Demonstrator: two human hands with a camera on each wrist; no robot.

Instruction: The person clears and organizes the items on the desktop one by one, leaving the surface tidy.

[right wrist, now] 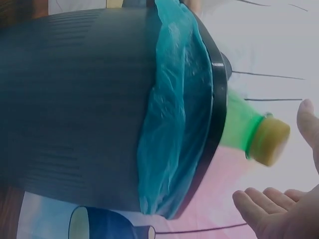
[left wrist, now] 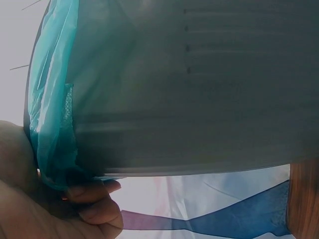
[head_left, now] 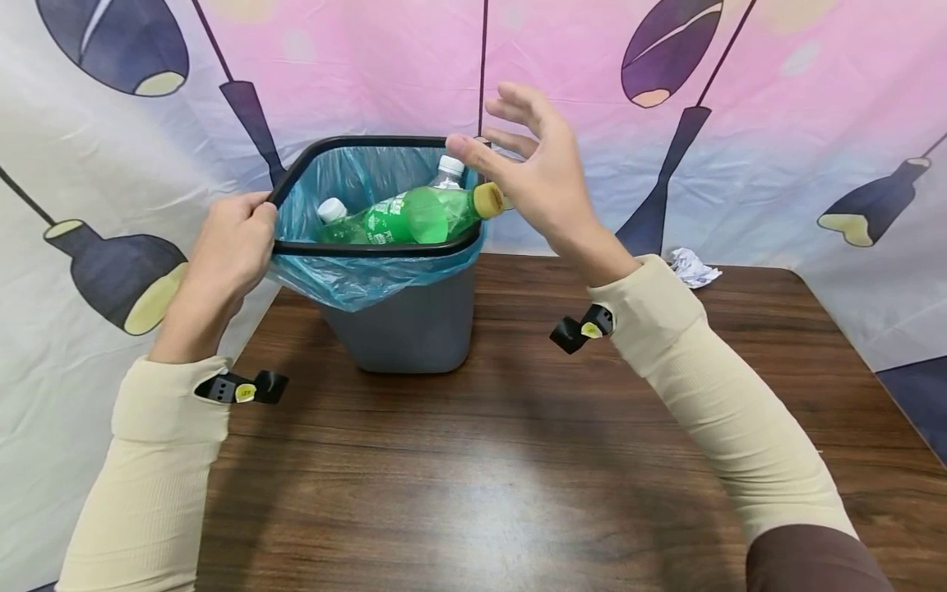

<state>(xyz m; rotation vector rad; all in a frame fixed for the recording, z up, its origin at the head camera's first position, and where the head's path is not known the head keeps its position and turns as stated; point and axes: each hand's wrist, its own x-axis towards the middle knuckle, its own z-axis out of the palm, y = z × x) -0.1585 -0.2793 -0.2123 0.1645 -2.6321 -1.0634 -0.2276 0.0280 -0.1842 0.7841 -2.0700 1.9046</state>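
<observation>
A grey trash bin (head_left: 414, 325) with a black rim (head_left: 385, 250) stands on the table, lined with a blue plastic bag (head_left: 351, 284) folded over the edge. My left hand (head_left: 233, 245) grips the left side of the rim; in the left wrist view its fingers (left wrist: 102, 211) curl at the bag's edge. Across the bin's top lies a green plastic bottle (head_left: 385, 220), its yellow cap (head_left: 488, 200) jutting past the right rim. Just beyond that cap, my right hand (head_left: 543, 168) is spread and holds nothing. Two white caps (head_left: 331, 210) show inside, one on a clear bottle (head_left: 448, 177).
A crumpled white paper ball (head_left: 693, 268) sits at the table's back edge, right of the bin. The dark wooden table (head_left: 444, 477) extends toward me. Behind it hangs a patterned cloth (head_left: 370, 66) close to the bin.
</observation>
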